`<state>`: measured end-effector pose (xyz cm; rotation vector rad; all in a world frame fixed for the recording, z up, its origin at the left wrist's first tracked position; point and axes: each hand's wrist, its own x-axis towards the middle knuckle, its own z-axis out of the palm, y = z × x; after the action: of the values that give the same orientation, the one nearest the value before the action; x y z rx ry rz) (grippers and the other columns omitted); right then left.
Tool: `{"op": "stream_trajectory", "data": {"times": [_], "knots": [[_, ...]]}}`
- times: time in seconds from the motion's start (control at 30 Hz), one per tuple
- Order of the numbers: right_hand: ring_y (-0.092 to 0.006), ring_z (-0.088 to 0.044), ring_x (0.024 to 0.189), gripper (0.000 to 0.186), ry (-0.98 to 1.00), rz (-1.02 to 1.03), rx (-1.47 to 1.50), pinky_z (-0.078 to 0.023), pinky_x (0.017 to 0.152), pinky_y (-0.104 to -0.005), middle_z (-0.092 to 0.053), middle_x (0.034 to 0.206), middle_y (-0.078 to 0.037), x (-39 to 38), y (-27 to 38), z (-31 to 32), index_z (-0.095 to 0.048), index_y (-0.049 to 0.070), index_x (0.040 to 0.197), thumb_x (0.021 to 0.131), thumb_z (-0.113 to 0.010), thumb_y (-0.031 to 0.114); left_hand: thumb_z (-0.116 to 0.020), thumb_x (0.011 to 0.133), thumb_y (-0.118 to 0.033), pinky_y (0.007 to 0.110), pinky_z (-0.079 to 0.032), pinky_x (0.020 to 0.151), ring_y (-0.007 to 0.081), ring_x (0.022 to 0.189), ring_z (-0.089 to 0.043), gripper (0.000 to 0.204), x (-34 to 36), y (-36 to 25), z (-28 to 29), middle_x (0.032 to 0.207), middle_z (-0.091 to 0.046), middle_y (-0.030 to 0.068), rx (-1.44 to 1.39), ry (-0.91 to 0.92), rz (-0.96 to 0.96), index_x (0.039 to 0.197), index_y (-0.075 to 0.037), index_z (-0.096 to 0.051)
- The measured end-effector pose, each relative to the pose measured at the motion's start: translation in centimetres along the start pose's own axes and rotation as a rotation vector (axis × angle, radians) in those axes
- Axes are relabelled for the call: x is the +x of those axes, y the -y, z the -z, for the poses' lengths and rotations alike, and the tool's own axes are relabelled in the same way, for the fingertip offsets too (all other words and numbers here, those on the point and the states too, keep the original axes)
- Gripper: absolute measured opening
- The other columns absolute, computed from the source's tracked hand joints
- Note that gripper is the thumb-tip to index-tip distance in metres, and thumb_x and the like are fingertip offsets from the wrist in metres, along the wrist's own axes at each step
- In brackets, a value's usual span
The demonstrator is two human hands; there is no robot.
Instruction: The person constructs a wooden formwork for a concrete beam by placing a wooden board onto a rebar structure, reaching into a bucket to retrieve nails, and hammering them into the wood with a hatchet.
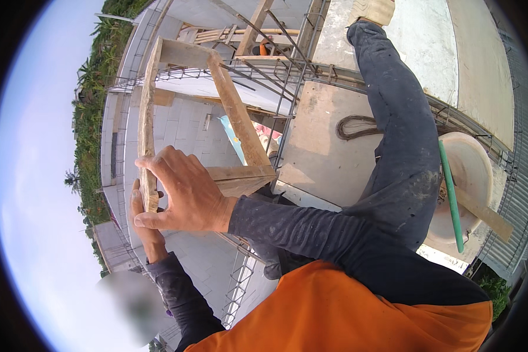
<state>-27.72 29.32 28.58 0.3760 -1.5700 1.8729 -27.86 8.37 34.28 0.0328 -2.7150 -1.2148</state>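
An angular frame of rough wooden boards (237, 111) stands in front of me, tilted. My right hand (185, 190) reaches across to the left and is wrapped over the near end of the frame's left board (148, 117), thumb on the near side. Just below it, partly hidden behind the right hand, my left hand (145, 220) has its fingers closed against the same board end. A short wooden crosspiece (240, 175) joins the frame's lower right corner, close to my right wrist.
Steel rebar (287, 88) runs beyond the frame. My leg (402, 117) stretches over plywood (320, 126) beside a coil of wire (356, 127). Right, a pale basin (475, 167) stands with a green stick (450, 199) and wooden slat (481, 214). Pale block walls (188, 135) drop away below.
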Motion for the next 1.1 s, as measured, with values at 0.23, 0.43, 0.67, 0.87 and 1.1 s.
{"op": "stream_trajectory", "data": {"times": [0.23,0.43,0.67,0.87,1.1], "knots": [[-0.0338,-0.059,0.1,0.082,0.055,0.031,0.052,-0.051,0.087,-0.0482,-0.053,0.113,-0.015,-0.9,-2.4,-3.4,-0.045,0.011,0.154,0.08,-0.078,0.001,-0.048,0.109,-0.042,0.023,-0.052,0.056,0.0084,0.073,-0.066,0.06,2.8,1.6,3.8,0.111,-0.075,0.0121,-0.04,-0.029,0.116,0.15,0.0,-0.06],[-0.0326,-0.059,0.098,0.088,0.072,0.035,0.054,-0.054,0.089,-0.046,-0.055,0.11,-0.013,-5.7,-4.1,-4.3,-0.042,0.013,0.158,0.08,-0.076,-0.006,-0.053,0.108,-0.032,0.034,-0.054,0.095,0.0212,0.112,-0.069,0.057,0.3,5.4,3.9,0.133,-0.069,0.0177,-0.07,-0.02,0.104,0.152,0.006,-0.056],[-0.0324,-0.063,0.11,0.072,0.043,-0.018,0.014,-0.052,0.094,-0.0481,-0.062,0.12,-0.014,-8.4,-4.6,0.1,-0.048,0.011,0.155,0.092,-0.08,0.024,-0.053,0.111,-0.029,0.037,-0.051,0.107,0.0235,0.126,-0.065,0.054,-0.4,5.5,3.2,0.141,-0.066,0.0186,0.026,0.006,0.058,0.151,0.007,-0.056],[-0.0318,-0.065,0.1,0.067,0.325,-0.186,-0.113,-0.052,0.09,-0.0477,-0.064,0.108,-0.011,-10.3,-7.1,0.7,-0.058,0.01,0.143,0.096,-0.075,0.054,-0.052,0.112,-0.03,0.038,-0.047,0.114,0.026,0.133,-0.061,0.057,-0.8,3.9,2.2,0.148,-0.061,0.022,0.205,0.026,-0.048,0.153,0.01,-0.052],[-0.0327,-0.065,0.096,0.07,0.38,-0.178,-0.091,-0.053,0.087,-0.0479,-0.063,0.102,-0.012,-7.4,-6.0,-0.4,-0.063,0.008,0.133,0.097,-0.066,0.068,-0.048,0.111,-0.033,0.037,-0.047,0.112,0.0258,0.131,-0.061,0.058,0.3,6.5,4.8,0.145,-0.062,0.0214,0.156,0.021,0.027,0.153,0.007,-0.054]]}}
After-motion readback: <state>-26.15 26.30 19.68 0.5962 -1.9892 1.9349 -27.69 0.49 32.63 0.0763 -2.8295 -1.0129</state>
